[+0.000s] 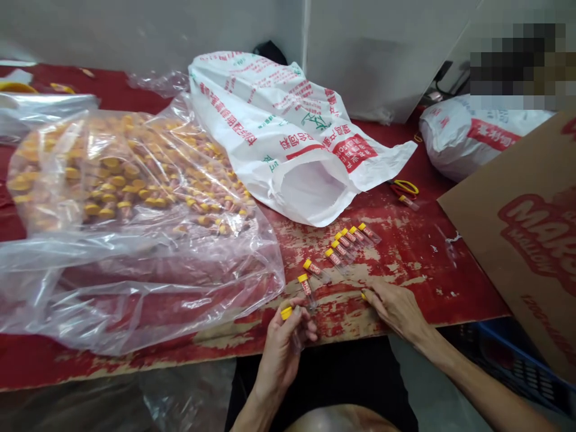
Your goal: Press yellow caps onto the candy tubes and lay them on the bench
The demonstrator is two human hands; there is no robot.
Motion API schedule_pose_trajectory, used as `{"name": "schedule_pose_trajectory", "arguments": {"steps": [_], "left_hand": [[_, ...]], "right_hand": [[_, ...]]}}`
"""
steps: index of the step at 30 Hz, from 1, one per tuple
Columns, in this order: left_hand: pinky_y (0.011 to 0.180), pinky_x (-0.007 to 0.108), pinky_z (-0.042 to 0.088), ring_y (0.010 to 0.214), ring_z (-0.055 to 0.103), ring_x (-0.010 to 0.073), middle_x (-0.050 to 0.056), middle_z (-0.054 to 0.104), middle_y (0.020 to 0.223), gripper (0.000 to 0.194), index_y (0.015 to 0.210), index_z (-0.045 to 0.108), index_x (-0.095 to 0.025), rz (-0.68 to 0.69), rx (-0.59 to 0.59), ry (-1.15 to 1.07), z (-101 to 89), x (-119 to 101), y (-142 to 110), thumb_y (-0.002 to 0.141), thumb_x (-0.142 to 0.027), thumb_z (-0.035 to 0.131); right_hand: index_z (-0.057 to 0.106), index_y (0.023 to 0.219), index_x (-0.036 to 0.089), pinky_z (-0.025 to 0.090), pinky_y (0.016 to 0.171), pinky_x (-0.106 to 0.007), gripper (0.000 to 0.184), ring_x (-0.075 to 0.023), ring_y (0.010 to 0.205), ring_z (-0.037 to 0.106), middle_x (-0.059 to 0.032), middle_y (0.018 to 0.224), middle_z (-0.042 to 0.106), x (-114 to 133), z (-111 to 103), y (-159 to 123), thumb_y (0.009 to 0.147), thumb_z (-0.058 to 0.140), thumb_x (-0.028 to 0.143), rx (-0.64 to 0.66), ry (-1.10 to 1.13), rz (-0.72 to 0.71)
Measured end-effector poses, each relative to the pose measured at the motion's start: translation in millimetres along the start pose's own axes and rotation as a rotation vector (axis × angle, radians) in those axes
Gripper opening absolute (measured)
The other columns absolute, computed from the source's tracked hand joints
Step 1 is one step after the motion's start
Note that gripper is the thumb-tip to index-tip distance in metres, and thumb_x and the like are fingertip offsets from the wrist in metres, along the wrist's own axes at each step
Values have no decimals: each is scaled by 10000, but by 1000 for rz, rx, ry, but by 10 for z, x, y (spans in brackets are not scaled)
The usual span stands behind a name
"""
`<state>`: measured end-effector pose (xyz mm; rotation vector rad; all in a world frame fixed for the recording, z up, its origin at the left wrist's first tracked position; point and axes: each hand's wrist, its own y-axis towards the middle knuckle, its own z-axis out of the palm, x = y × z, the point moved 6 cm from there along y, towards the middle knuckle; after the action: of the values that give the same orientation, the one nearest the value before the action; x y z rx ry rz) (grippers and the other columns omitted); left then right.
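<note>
My left hand [285, 342] is closed round a small clear tube with a yellow cap [287, 312] at the table's front edge. My right hand [396, 306] lies on the red table [405, 264], its fingers curled over a yellow-capped tube [363, 294] of which only the cap shows. Two loose tubes [310, 270] lie just beyond my left hand. A cluster of several more tubes [348, 241] lies further out. A big clear plastic bag [126, 198] full of the same yellow-capped tubes fills the left of the table.
An open white printed bag [288, 132] lies at the centre back, another white bag [468, 141] at the far right. A cardboard box [526, 228] leans over the right edge. Yellow-handled scissors [405, 189] lie near it. A blue crate [508, 354] sits below.
</note>
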<state>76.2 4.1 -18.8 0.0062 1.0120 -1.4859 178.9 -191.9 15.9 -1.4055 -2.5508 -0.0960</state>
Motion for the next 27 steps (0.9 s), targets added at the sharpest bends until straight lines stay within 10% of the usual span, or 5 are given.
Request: {"name": "schedule_pose_trajectory", "arguments": {"steps": [5, 10, 20, 27], "left_hand": [[746, 301, 530, 859, 655, 204, 94, 686, 941, 348, 993, 633, -145, -32, 106, -176, 40, 91, -149, 682, -233, 763], [707, 230, 527, 760, 641, 133, 53, 687, 880, 307, 960, 650, -158, 12, 30, -289, -73, 44, -178, 674, -179, 759], [632, 286, 553, 667, 632, 152, 43, 654, 792, 341, 962, 611, -148, 50, -29, -279, -247, -64, -197, 660, -193, 764], [661, 309, 554, 721, 637, 171, 43, 639, 841, 365, 1019, 605, -165, 15, 49, -214, -173, -54, -159, 687, -212, 749]], "right_hand": [[574, 1061, 200, 491, 743, -263, 220, -168, 855, 644, -59, 964, 683, 775, 27, -199, 948, 396, 260, -259, 464, -28], [588, 1059, 166, 489, 778, -314, 233, -203, 900, 608, -102, 998, 641, 1344, -38, -142, 946, 412, 270, -414, 392, -276], [580, 925, 165, 441, 705, -321, 96, -239, 841, 578, -94, 913, 625, 1260, 279, 380, 859, 540, 222, -223, -104, -21], [644, 896, 235, 384, 567, -266, 234, -190, 709, 656, -23, 816, 702, 577, -99, 53, 926, 437, 340, 61, -63, 0]]}}
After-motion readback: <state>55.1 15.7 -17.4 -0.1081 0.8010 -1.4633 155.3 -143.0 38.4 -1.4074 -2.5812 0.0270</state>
